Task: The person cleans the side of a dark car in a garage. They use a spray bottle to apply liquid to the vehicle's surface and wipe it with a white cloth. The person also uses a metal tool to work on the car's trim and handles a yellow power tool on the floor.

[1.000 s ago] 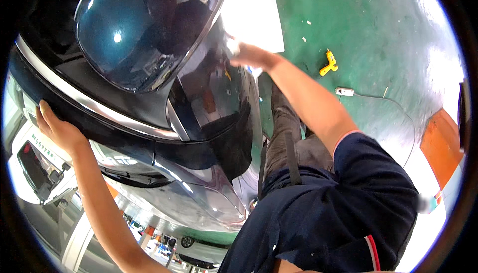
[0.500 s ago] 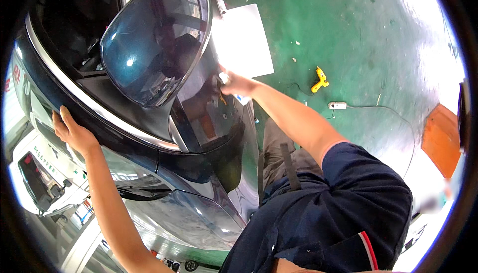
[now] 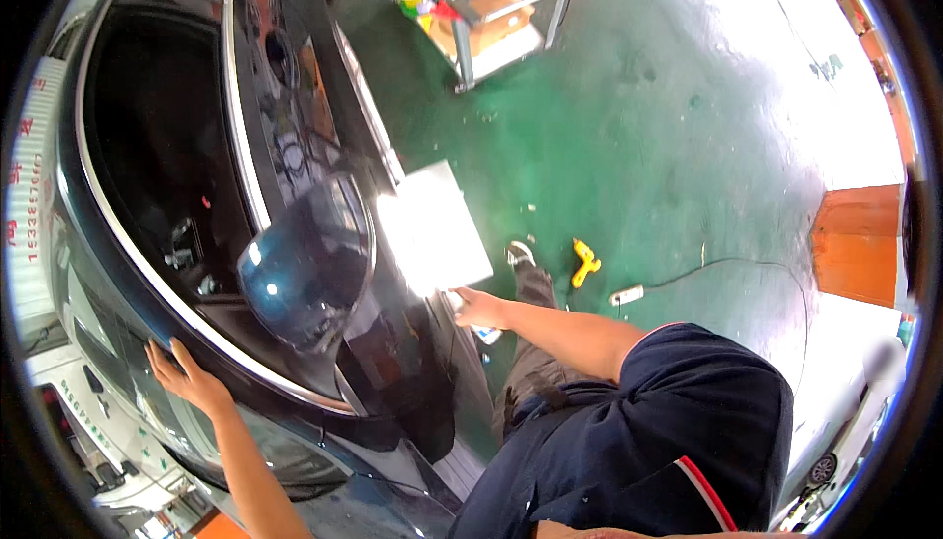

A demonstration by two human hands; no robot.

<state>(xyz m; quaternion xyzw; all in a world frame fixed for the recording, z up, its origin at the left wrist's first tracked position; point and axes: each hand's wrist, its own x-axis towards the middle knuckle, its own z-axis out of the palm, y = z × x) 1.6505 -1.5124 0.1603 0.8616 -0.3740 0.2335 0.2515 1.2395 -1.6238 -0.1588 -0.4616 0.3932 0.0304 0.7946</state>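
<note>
A dark blue car fills the left side, its door mirror (image 3: pixel 306 269) jutting out beside the dark side window (image 3: pixel 157 146). My left hand (image 3: pixel 190 379) lies with fingers stretched out on the dark bodywork near the base of the windscreen. Low beside the car's flank, my right hand (image 3: pixel 478 309) is closed round a small white-and-blue object (image 3: pixel 487 335). My fingers cover most of it, so its kind does not show. Just beyond that hand stands a brightly lit white panel (image 3: pixel 447 229), close against the car's side.
On the green floor lie a yellow glue gun (image 3: pixel 585 262) and a white power strip (image 3: pixel 626 295) with its cable. A metal trolley (image 3: pixel 465 62) with tools stands farther off. At right is an orange cabinet (image 3: pixel 858 244); a white vehicle (image 3: pixel 93 411) is at far left.
The view has shifted: the mirror looks smaller and lower, and the trolley has come into sight. My right hand appears lower along the car's side, still holding the white-and-blue object.
</note>
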